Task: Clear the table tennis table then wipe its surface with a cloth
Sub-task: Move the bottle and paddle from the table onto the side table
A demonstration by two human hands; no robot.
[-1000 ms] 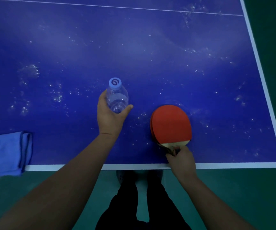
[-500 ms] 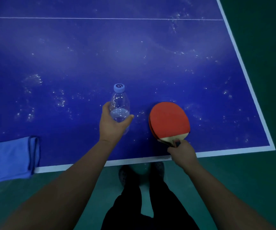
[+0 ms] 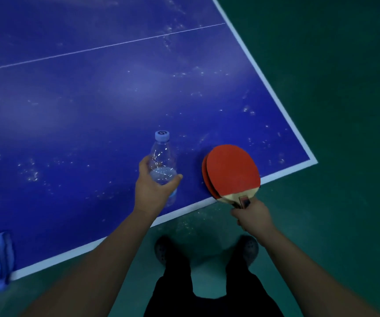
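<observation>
Left hand [image 3: 153, 191]: curled round the clear plastic water bottle [image 3: 162, 164], lifting it away.
Right hand [image 3: 252, 215]: grips two stacked red bats [image 3: 231, 171] by their handles.
Blue worktop [image 3: 93, 110]: speckled, needs wiping.

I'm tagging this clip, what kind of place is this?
Probably an indoor table tennis hall: a blue table with white boundary lines, stacked red rubber paddles and green sports flooring.

Two bare forearms without sleeves, left hand [image 3: 153, 191] and right hand [image 3: 253, 215] ungloved, black trousers [image 3: 212, 291], dark grey perforated rounded-toe shoes [image 3: 161, 250], no watch or rings visible
</observation>
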